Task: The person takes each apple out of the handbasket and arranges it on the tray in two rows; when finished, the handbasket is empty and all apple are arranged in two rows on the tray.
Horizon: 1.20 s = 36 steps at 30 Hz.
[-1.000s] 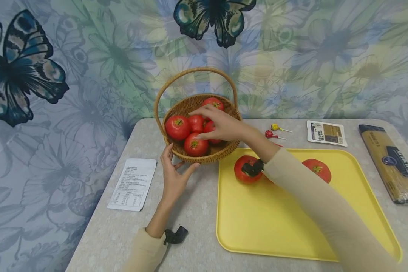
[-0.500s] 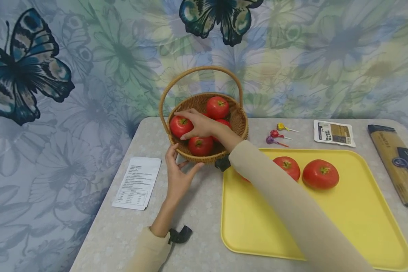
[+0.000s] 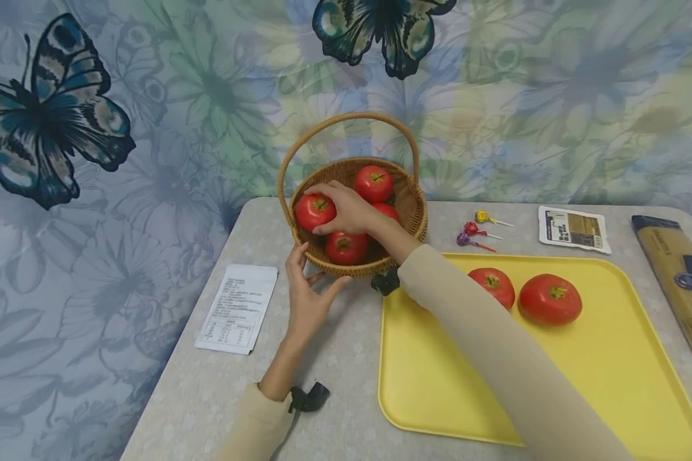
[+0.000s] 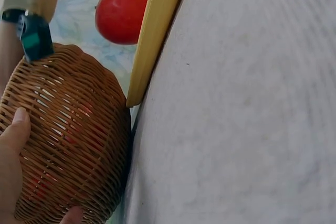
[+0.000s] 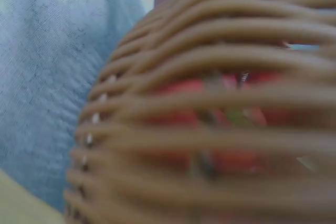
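Note:
A round wicker basket [image 3: 411,221] with a tall arched handle [image 3: 348,116] stands at the back of the table, holding several red tomatoes. Reaching into it, my right hand [image 3: 348,208] grips the leftmost tomato [image 3: 313,213], thumb at its front and fingers over its top. Another tomato [image 3: 346,248] lies just below the thumb, and one [image 3: 374,184] sits at the back. My left hand [image 3: 308,298] rests spread against the outside of the basket's front left. Its thumb [image 4: 18,127] lies along the woven wall in the left wrist view.
Right of the basket lies a yellow tray [image 3: 467,410] with tomatoes [image 3: 550,299] on it, partly behind my right sleeve. Behind it are lollipops [image 3: 466,239] and a small packet [image 3: 573,229]. A pasta bag [image 3: 677,275] lies far right, a white printed pouch [image 3: 236,308] at left.
My right hand has moved left and forward across the basket and taken hold of the leftmost tomato. My left hand stays at the basket. The whole head view has shifted slightly.

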Available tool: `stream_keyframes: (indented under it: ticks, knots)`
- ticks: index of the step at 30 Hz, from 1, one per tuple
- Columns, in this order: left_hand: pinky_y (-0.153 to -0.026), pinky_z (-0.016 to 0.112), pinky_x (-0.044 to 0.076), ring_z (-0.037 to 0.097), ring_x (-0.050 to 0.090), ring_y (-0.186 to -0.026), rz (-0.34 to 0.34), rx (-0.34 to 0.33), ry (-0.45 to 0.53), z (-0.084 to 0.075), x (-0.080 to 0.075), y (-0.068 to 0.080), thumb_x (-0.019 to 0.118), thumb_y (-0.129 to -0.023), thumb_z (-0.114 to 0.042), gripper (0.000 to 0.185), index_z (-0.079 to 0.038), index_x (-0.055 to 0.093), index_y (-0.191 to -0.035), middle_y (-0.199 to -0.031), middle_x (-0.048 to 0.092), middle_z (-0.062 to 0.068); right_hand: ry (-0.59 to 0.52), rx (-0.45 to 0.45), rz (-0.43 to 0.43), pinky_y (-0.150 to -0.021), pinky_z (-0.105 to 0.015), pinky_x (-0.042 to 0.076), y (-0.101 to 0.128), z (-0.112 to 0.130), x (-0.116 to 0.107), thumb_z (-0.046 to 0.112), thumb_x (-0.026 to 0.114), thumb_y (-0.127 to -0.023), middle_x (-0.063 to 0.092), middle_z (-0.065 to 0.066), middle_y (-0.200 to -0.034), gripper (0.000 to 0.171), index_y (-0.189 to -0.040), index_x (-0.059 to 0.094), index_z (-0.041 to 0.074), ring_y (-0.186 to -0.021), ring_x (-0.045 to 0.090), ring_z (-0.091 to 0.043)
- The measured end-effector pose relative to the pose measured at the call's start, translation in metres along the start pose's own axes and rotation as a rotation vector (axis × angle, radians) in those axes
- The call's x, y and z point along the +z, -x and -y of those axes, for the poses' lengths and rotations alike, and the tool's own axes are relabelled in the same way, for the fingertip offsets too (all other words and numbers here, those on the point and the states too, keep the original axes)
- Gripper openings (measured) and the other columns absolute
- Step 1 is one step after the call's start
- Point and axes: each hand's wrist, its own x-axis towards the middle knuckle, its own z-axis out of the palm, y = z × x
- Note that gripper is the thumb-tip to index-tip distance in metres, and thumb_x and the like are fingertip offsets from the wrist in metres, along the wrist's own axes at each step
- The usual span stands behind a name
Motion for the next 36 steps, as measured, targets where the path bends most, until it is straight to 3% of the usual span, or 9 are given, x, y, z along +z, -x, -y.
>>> stream_keyframes:
  ticks: [8,12,16,20,24,26,31,36]
  knots:
    - [-0.096,0.057,0.051,0.035,0.022,-0.147,0.001,-0.033,0.006,0.0,0.002,0.001,0.081,-0.08,-0.009,0.089,-0.002,0.023,-0.147,-0.155,0.015,0.025,-0.012,-0.109,-0.123,-0.099,-0.046,0.051,0.05,0.002,-0.03,0.036,0.083,-0.078,0.047,-0.005,-0.137,0.072,-0.14,0.05,0.023,-0.122,0.05,-0.022]
    - [-0.097,0.056,0.051,0.038,0.022,-0.147,0.008,-0.026,0.01,0.002,0.003,0.001,0.081,-0.08,-0.009,0.09,-0.002,0.023,-0.148,-0.154,0.016,0.026,-0.014,-0.162,-0.202,-0.098,-0.046,0.052,0.092,-0.004,-0.053,0.031,0.085,-0.075,0.047,-0.006,-0.136,0.07,-0.137,0.053,0.022,-0.122,0.05,-0.023]
    - [-0.095,0.056,0.052,0.042,0.023,-0.146,-0.002,-0.014,0.01,0.003,0.003,0.001,0.082,-0.079,-0.008,0.091,-0.001,0.023,-0.147,-0.154,0.016,0.027,0.002,-0.155,-0.268,-0.086,-0.042,0.056,0.142,-0.019,-0.079,0.023,0.088,-0.073,0.049,-0.006,-0.134,0.071,-0.136,0.055,0.022,-0.118,0.051,-0.023]
    - [-0.094,0.055,0.052,0.041,0.025,-0.146,-0.014,-0.004,0.006,0.003,0.004,0.001,0.082,-0.078,-0.007,0.091,-0.002,0.023,-0.147,-0.154,0.016,0.026,0.102,-0.065,-0.33,-0.078,-0.026,0.056,0.202,-0.043,-0.105,0.017,0.089,-0.071,0.052,-0.005,-0.13,0.075,-0.137,0.055,0.022,-0.112,0.054,-0.021]
    - [-0.095,0.055,0.052,0.041,0.024,-0.145,-0.006,-0.004,0.011,0.003,0.004,0.001,0.082,-0.079,-0.008,0.091,-0.001,0.023,-0.147,-0.154,0.017,0.026,0.216,0.082,-0.359,-0.078,-0.004,0.044,0.268,-0.071,-0.124,0.011,0.09,-0.068,0.053,-0.006,-0.125,0.079,-0.138,0.054,0.018,-0.106,0.053,-0.019]
    - [-0.094,0.057,0.052,0.042,0.024,-0.145,-0.004,-0.012,0.012,0.003,0.004,0.002,0.082,-0.079,-0.009,0.09,-0.002,0.023,-0.147,-0.154,0.017,0.026,0.249,0.16,-0.357,-0.074,0.001,0.039,0.299,-0.083,-0.13,0.009,0.09,-0.067,0.052,-0.01,-0.125,0.08,-0.138,0.053,0.014,-0.105,0.051,-0.023]
    - [-0.094,0.057,0.052,0.043,0.024,-0.145,-0.001,-0.011,0.006,0.005,0.004,0.002,0.082,-0.079,-0.009,0.09,-0.001,0.023,-0.147,-0.154,0.017,0.027,0.286,0.364,-0.363,-0.06,-0.007,0.042,0.362,-0.111,-0.136,0.01,0.091,-0.067,0.047,-0.022,-0.122,0.081,-0.137,0.051,0.004,-0.102,0.046,-0.038]
    - [-0.094,0.054,0.052,0.044,0.025,-0.144,-0.007,0.005,0.003,0.007,0.004,0.0,0.082,-0.079,-0.008,0.09,0.0,0.023,-0.147,-0.154,0.017,0.027,0.3,0.503,-0.323,-0.053,-0.014,0.043,0.398,-0.134,-0.128,0.018,0.09,-0.071,0.043,-0.028,-0.12,0.08,-0.137,0.048,0.0,-0.096,0.043,-0.042]
